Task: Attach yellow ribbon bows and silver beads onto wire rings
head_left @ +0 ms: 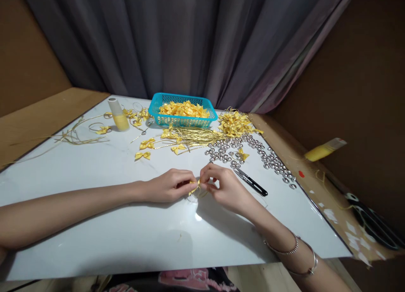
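Note:
My left hand [172, 185] and my right hand [224, 186] meet over the middle of the white tabletop [139, 233]. Their fingertips pinch a small yellow ribbon bow [192, 191] from both sides, and my fingers cover much of it. A thin cord loop [202, 193] hangs below the bow, between the hands. To the right of my right hand lie black-handled thread snips [251, 182]. Beyond my hands, loose yellow bows [142, 155] rest on the table beside a bundle of gold cords [201, 136].
A blue basket [152, 108] of yellow bows stands at the back. Many silver beads [275, 162] spread over the right side, near a heap of corded bows [236, 124]. One yellow thread spool [119, 117] stands at left; another spool [325, 150] and black scissors [375, 220] are at right.

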Motion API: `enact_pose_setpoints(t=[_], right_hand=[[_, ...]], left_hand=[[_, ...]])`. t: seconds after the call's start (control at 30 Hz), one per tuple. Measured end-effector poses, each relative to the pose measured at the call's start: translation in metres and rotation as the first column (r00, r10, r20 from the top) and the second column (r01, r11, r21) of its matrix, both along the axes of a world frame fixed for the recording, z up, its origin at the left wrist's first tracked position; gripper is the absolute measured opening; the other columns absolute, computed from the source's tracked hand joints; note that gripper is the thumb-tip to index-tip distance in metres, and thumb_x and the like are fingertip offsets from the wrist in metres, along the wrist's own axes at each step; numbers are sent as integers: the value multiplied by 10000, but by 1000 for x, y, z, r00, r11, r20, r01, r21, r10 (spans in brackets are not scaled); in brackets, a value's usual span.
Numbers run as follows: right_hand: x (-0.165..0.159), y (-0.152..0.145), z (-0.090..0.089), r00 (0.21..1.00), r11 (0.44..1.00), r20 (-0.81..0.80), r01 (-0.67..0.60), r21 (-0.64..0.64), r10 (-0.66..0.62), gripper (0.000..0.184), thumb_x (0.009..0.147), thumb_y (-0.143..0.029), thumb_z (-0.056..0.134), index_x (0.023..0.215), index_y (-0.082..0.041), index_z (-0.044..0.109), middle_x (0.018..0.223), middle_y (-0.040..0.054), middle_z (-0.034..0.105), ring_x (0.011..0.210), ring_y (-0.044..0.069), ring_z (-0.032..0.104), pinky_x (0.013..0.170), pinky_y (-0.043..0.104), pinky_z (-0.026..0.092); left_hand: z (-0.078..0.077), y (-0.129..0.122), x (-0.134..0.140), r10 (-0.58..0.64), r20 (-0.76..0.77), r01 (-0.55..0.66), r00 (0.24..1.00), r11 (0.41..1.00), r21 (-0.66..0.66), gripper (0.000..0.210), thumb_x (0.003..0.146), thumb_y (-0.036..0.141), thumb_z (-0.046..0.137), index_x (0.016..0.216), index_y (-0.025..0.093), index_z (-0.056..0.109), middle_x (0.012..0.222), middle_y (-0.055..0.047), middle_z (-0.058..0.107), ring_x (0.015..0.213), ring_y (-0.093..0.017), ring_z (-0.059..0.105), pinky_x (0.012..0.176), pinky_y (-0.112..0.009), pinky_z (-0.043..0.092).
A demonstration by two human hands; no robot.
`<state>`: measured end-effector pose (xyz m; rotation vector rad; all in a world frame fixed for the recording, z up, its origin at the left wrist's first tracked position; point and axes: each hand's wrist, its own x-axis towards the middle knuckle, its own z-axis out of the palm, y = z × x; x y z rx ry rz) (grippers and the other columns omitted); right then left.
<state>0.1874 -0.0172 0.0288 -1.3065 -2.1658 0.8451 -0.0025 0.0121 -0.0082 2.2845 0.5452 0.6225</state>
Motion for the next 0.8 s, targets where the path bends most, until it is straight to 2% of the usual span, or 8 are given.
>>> enact_pose_setpoints(t=[0.27, 0.6, 0.7, 0.8], right_hand=[[7, 0, 6, 989, 995, 137, -73, 71, 63, 200, 706, 27, 612, 699, -172, 635, 940, 50, 634, 915, 189, 572, 820, 331, 424], [10, 1, 6, 993, 993, 90, -84, 82, 76, 234, 723, 59, 569, 717, -170, 621, 916, 49, 612, 893, 184, 559, 804, 326, 423], [11, 0, 9, 997, 994, 66, -56, 93, 50, 194, 743, 15, 583, 736, -177, 612, 893, 44, 604, 888, 188, 545, 792, 330, 419], [11, -1, 13, 998, 992, 53, 19, 124, -26, 106, 767, -107, 653, 707, -191, 631, 803, 29, 595, 838, 194, 529, 750, 327, 402]], left_hand=[[1, 0, -1, -23, 2, 23, 1000, 1000, -3, 242, 942, 253, 386, 792, 148, 543, 691, -7, 540, 594, -103, 467, 574, -221, 366], [0, 0, -2, -35, -8, 35, 999, 999, -32, 233, 943, 259, 382, 810, 152, 540, 722, -18, 555, 628, -113, 490, 602, -230, 380], [0, -1, -1, -20, -4, 20, 1000, 999, -33, 244, 944, 266, 383, 796, 151, 540, 710, -13, 541, 612, -110, 476, 588, -230, 369], [1, -1, -1, 19, 2, -19, 1000, 1000, -22, 250, 941, 273, 394, 774, 149, 532, 678, -1, 516, 594, -108, 461, 573, -229, 356]])
